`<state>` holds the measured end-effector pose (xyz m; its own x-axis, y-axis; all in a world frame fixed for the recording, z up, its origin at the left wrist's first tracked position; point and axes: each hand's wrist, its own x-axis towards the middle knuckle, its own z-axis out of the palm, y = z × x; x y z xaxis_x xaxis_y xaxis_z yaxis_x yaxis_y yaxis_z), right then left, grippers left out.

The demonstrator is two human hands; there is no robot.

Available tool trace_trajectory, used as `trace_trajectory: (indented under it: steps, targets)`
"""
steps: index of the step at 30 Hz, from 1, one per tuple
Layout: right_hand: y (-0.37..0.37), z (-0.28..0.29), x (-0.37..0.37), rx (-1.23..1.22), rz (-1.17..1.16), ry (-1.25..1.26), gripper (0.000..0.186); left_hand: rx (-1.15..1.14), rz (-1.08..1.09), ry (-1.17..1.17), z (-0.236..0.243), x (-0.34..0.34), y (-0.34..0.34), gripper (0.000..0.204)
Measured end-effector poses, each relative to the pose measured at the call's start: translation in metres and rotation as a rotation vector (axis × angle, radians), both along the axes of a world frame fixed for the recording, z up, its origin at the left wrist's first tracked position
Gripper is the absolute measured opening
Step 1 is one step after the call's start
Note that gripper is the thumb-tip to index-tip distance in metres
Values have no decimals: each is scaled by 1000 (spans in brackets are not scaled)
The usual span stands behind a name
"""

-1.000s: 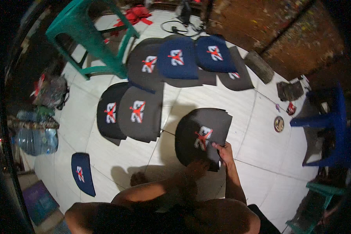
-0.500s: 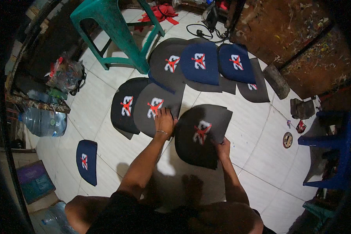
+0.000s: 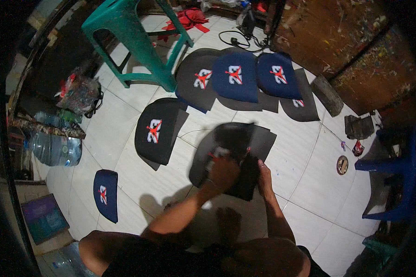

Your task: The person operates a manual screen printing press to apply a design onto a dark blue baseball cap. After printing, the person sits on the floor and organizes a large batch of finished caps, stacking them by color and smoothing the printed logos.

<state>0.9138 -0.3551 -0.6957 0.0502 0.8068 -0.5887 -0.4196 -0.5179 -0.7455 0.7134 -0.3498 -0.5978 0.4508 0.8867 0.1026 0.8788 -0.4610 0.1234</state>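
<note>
Dome-shaped cap front panels with white-and-red embroidery lie on the tiled floor before me. My left hand (image 3: 223,174), smeared by motion, grips a grey cap panel (image 3: 199,159) that overlaps a small dark stack of panels (image 3: 265,137). At the stack's lower right edge, my right hand (image 3: 265,179) is closed on it. A black panel pair (image 3: 155,131) lies left of my hands. Beyond are a grey panel (image 3: 194,74), a navy panel (image 3: 236,76) and another navy panel (image 3: 277,76), overlapping further pieces. One navy panel (image 3: 106,195) lies alone at the left.
A green plastic stool (image 3: 138,51) stands at the far left, with red cloth (image 3: 189,21) behind it. A large water bottle (image 3: 55,147) and a plastic bag (image 3: 81,94) are at the left. A wooden block (image 3: 327,95) and a blue stool (image 3: 393,173) stand at the right.
My left hand has drawn the grey panel from the black ones rightward and nearer, over the stack at my right hand. The black pair is now uncovered. My right hand has barely moved.
</note>
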Motion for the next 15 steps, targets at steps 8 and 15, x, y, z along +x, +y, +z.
trace_trajectory:
  steps: [8,15]
  targets:
    - [9,-14,-4,254,344,-476,24,-397,387,-415,-53,-59,18,41]
    - [4,-21,-17,257,334,-558,26,17,721,111,-51,-218,33,58]
